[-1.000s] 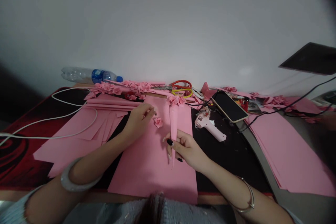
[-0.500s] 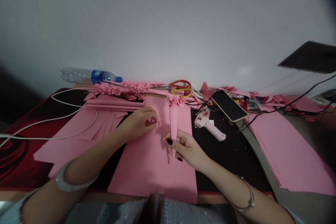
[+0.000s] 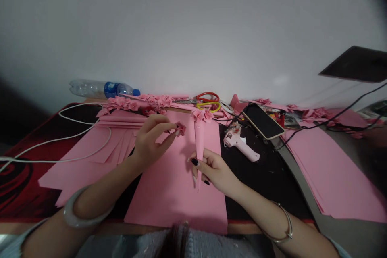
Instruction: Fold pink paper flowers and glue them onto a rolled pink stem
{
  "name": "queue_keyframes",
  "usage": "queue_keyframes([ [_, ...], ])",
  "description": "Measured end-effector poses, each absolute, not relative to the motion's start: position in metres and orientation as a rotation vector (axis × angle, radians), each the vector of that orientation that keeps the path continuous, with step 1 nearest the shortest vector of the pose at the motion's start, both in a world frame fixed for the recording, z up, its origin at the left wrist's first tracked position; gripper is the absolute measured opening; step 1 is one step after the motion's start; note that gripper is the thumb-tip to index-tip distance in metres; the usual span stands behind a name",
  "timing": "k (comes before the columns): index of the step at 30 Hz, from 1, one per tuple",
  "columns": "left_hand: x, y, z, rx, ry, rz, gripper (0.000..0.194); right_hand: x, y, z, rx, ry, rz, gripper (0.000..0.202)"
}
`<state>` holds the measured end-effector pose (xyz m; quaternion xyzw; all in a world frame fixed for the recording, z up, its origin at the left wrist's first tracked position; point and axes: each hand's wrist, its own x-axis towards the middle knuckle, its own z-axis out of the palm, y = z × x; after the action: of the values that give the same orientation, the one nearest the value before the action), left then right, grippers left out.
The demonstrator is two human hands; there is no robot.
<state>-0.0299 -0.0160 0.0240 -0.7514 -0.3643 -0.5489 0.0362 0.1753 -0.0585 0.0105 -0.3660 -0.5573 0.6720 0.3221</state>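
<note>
Between thumb and fingertips, my left hand [image 3: 153, 139] pinches a small folded pink paper flower [image 3: 180, 129]. My right hand [image 3: 213, 169] grips the lower part of a narrow pink paper cone [image 3: 200, 141], which stands nearly upright with its pointed end down. Pink paper petals [image 3: 203, 115] show at the cone's wide top; whether they are attached to it or lie behind it I cannot tell. Beneath both hands lies a large pink paper sheet [image 3: 178, 193]. The paper flower is to the left of the cone and apart from it.
A pink glue gun [image 3: 242, 145] and a phone [image 3: 263, 121] lie to the right. Red and yellow scissors [image 3: 208, 102] rest at the back among paper flowers [image 3: 157, 100]. A plastic bottle [image 3: 104, 88] lies back left. Pink sheets [image 3: 335, 177] are stacked right; a white cable [image 3: 75, 159] crosses the left.
My left hand has turned and its fingers have straightened somewhat, showing more of the paper flower, which sits slightly higher. My right hand and the cone have hardly moved.
</note>
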Motion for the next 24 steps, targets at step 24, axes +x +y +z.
queue_keyframes([
  [24, -0.013, -0.03, 0.022, -2.494, -1.193, -1.72, 0.011, 0.174, -0.07, 0.011, -1.162, -1.781, 1.284, 0.02],
])
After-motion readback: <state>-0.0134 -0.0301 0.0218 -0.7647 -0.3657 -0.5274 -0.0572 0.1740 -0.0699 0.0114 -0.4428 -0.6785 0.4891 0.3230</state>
